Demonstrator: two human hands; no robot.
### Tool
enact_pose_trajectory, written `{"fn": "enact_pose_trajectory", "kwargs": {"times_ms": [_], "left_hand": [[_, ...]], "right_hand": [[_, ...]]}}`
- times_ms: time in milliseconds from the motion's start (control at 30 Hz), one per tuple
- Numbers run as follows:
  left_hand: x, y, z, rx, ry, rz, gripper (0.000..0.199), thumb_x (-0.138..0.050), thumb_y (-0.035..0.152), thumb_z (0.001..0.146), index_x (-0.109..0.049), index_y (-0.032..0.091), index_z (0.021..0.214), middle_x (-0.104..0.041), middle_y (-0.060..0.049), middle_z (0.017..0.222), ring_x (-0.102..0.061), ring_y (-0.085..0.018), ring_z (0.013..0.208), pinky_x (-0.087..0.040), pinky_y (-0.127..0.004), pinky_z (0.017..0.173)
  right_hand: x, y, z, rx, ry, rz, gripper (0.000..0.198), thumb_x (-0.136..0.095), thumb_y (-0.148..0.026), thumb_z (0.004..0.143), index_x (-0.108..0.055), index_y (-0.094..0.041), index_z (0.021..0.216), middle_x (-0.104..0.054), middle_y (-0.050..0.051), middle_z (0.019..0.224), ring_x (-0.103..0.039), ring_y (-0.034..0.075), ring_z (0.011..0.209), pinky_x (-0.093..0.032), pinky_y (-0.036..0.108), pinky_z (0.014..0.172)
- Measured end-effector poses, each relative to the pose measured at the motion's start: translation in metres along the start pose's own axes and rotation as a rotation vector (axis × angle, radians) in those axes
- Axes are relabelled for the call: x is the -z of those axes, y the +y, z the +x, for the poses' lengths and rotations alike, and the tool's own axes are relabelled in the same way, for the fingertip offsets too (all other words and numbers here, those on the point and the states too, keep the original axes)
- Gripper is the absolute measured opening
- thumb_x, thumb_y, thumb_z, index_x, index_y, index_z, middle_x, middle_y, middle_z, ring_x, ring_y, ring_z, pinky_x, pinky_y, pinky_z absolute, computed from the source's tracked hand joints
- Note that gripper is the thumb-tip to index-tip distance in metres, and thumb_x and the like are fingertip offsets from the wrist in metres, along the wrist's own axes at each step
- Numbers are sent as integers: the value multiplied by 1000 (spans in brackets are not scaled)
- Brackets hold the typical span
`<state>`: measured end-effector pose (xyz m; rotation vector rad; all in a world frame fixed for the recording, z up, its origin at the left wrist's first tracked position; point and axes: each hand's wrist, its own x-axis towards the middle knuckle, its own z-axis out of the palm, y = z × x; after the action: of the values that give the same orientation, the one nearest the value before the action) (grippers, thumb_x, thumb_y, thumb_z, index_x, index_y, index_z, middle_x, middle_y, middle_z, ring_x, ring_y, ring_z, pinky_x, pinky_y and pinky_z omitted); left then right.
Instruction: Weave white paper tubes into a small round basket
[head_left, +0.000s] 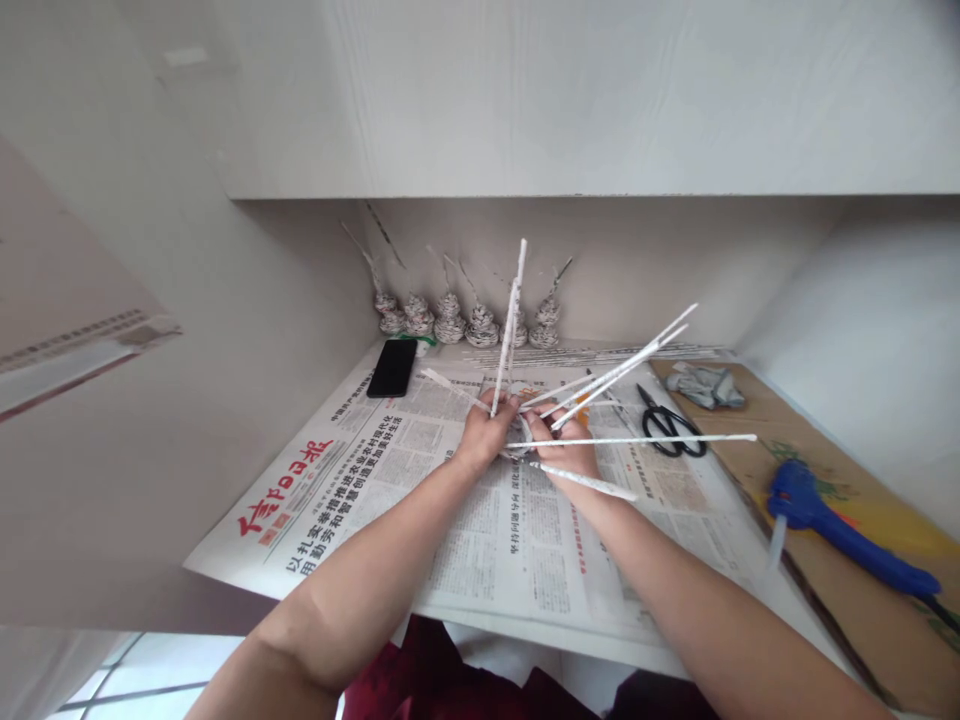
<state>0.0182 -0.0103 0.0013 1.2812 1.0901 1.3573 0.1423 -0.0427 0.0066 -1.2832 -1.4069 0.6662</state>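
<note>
Between my two hands, over the newspaper, is a weave of rolled paper sticks point(519, 436) whose long ends fan out upward and to the right. My left hand point(484, 432) grips its left side, fingers closed, beside two sticks that point up. Closed on the right side is my right hand point(564, 445), with several sticks passing over and between its fingers. One long paper stick point(660, 439) reaches out level to the right. The woven middle is small and mostly covered by my fingers.
Several woven paper gourds point(450, 322) line the back wall near a black phone point(392, 367). Loose paper sticks point(600, 356) lie behind my hands. Black scissors point(671, 425), a crumpled cloth point(705, 385) and a blue glue gun point(840, 530) are at right. A shelf point(585, 110) overhangs the newspaper point(360, 470).
</note>
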Motion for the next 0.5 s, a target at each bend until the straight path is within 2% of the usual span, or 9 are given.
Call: {"fn": "enact_pose_trajectory", "kwargs": {"times_ms": [200,333,400,500], "left_hand": [[2,6,0,111,-171,-177,35,-62,49,76,-59,14,81,-63,-3,72,-59,-14,69,-45,-25,67],[11,13,1,209,-274,-151,40,-71,48,69,-58,15,86,-65,-3,75,-60,-14,66,-45,-25,62],[17,18,1,270,-357,-142,46,-76,45,64,-57,17,95,-67,-4,81,-62,-15,67,-46,-24,59],[28,26,2,312,-532,-170,55,-80,38,61,-57,17,105,-67,-7,90,-64,-17,72,-49,-28,63]], "right_hand": [[5,0,3,0,20,0,26,-54,-41,79,-64,-18,87,-67,4,76,-60,18,68,-47,29,64],[6,8,6,18,-8,-25,26,-52,-40,82,-65,-18,86,-68,4,79,-61,19,71,-47,30,68],[7,10,8,14,-9,-34,25,-52,-40,82,-66,-19,84,-69,4,78,-62,19,72,-48,31,69],[10,8,9,1,2,-53,25,-53,-40,81,-67,-19,81,-70,4,78,-64,20,74,-48,31,70]]}}
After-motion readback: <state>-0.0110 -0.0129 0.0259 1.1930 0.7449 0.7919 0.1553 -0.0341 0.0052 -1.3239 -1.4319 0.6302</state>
